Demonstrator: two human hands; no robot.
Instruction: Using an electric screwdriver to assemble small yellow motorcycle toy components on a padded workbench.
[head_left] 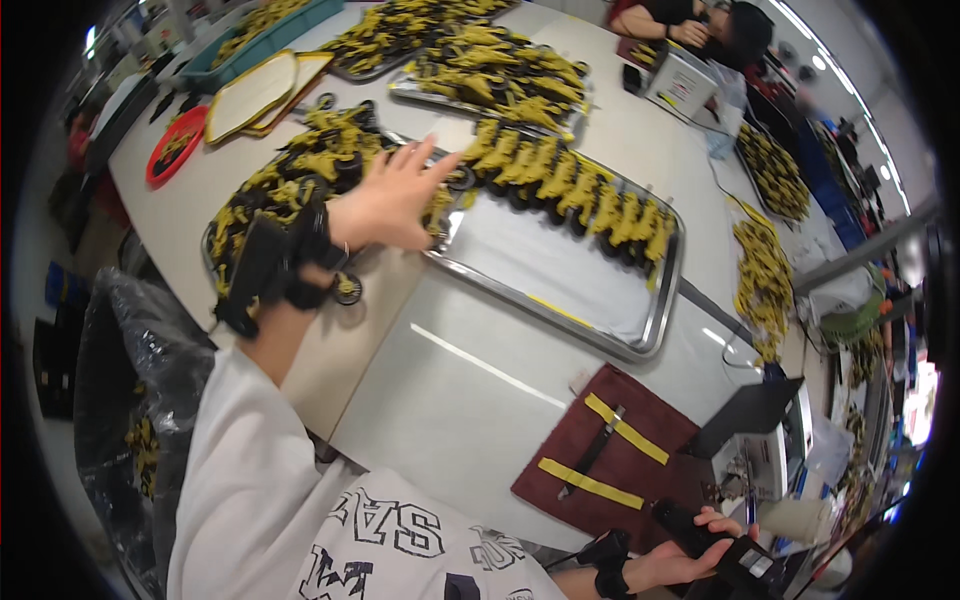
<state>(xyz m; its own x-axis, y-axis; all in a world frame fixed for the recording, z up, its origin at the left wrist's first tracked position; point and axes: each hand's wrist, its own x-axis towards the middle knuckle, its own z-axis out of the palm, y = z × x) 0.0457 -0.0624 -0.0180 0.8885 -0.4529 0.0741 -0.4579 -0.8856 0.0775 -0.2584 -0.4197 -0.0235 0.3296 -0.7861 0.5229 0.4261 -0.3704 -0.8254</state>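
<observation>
Left hand [385, 208] at upper centre-left, palm down, fingers spread, grasping nothing visible; hovers between heaped yellow-and-black pieces [300, 175] at upper left and the metal tray [545, 306] at centre; contact unclear. Tray holds a white sheet [545, 258], with a row of similar pieces [560, 178] along its upper edge. Right hand [688, 563], lower right, fingers wrapped around a black handheld tool [683, 528], beside a maroon cloth [600, 455] with yellow strips.

White worktable [650, 135], bright ceiling lights [818, 62] beyond
</observation>
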